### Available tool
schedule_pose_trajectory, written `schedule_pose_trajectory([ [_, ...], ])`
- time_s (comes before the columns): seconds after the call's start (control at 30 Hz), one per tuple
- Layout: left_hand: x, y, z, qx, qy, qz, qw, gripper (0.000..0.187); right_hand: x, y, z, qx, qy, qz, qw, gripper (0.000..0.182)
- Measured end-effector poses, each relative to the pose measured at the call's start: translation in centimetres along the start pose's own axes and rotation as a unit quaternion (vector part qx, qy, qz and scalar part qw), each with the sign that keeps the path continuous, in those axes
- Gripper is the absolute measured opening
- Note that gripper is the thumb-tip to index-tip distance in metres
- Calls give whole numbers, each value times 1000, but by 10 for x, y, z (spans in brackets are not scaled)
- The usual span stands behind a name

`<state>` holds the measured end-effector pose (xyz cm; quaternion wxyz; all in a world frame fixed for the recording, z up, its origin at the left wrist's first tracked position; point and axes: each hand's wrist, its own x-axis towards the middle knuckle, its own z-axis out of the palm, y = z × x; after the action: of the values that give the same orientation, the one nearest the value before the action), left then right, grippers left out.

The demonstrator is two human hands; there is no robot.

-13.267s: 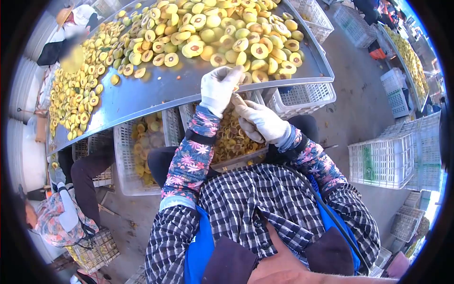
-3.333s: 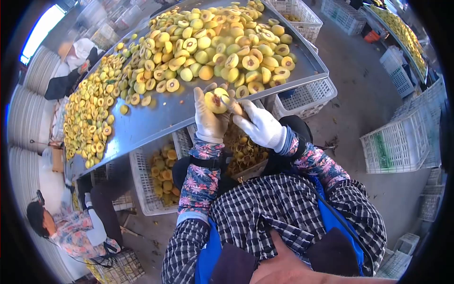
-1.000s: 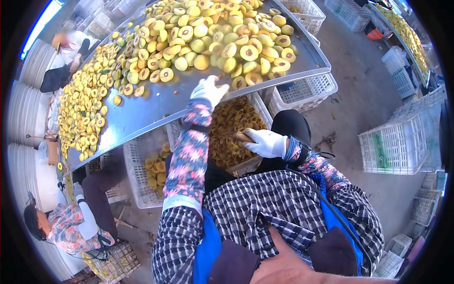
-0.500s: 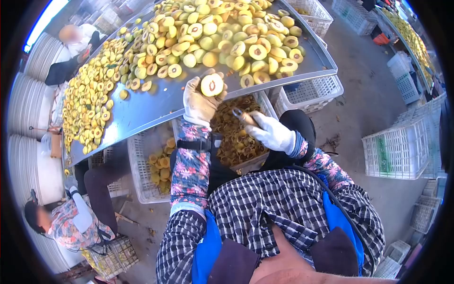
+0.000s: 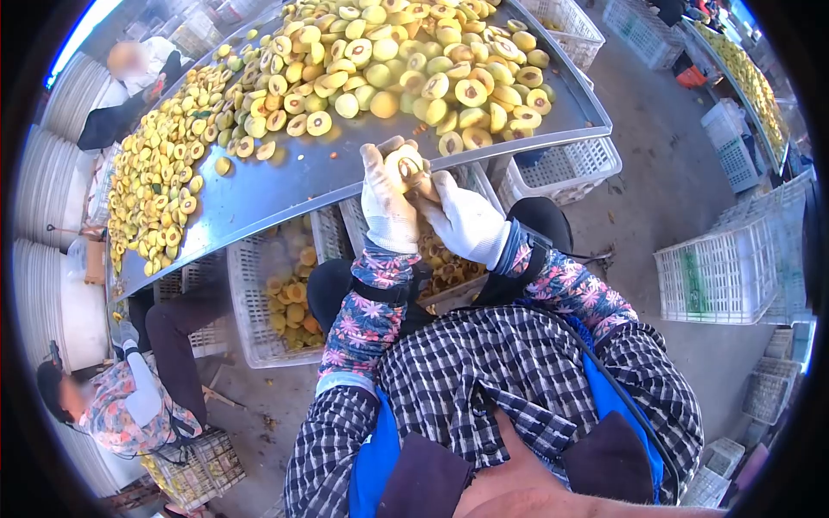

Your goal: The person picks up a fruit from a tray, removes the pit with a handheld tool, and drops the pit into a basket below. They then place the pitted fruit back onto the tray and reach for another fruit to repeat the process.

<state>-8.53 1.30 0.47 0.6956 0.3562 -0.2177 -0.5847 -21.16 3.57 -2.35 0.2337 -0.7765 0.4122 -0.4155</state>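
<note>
Both my hands wear whitish work gloves and meet at the table's near edge. My left hand (image 5: 388, 211) is closed around a yellow peach half (image 5: 402, 160), its cut face and reddish centre turned up. In my right hand (image 5: 469, 221) is a short pitting tool (image 5: 424, 186) with a wooden handle. The tool's tip is at the middle of the fruit, though the fingers partly hide it. Beyond them, a heap of halved peaches (image 5: 380, 73) covers much of the metal table (image 5: 298, 177).
Under the table stand a crate (image 5: 250, 324) of peach pieces and another holding brownish scraps (image 5: 451, 269). An open white crate (image 5: 566, 175) is at the right corner, with stacked crates (image 5: 717, 272) farther right. One co-worker (image 5: 138, 406) sits at lower left, another (image 5: 142, 69) at upper left.
My right hand has moved up and left, bringing the pitting tool to the peach half. My left hand has shifted slightly right and down, tilting the fruit.
</note>
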Motion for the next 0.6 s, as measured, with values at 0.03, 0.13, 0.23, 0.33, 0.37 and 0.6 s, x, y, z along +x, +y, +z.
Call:
schedule_pose_trajectory([
  [0.03, 3, 0, -6, 35, -12, -6, 999, 52, 1, 2, -4, -14, -24, -28, 999, 41],
  [0.13, 2, 5, -9, 103, -29, -13, 994, 53, 1, 2, -16, -45, -75, -35, 996, 39],
  [0.23, 8, 6, -13, 82, -62, -60, 993, 53, 8, 0, -23, 38, -146, 51, 987, 35],
  [0.33, -2, -12, 0, 17, -42, 104, 994, 54, 12, -5, -27, 148, -193, 160, 957, 36],
  [0.37, -1, -15, -1, -15, -21, 83, 996, 52, 12, -3, -28, 149, -190, 160, 957, 36],
  [0.6, 5, 3, -14, 108, -70, -108, 986, 51, 8, 3, -42, 313, -344, 241, 852, 40],
])
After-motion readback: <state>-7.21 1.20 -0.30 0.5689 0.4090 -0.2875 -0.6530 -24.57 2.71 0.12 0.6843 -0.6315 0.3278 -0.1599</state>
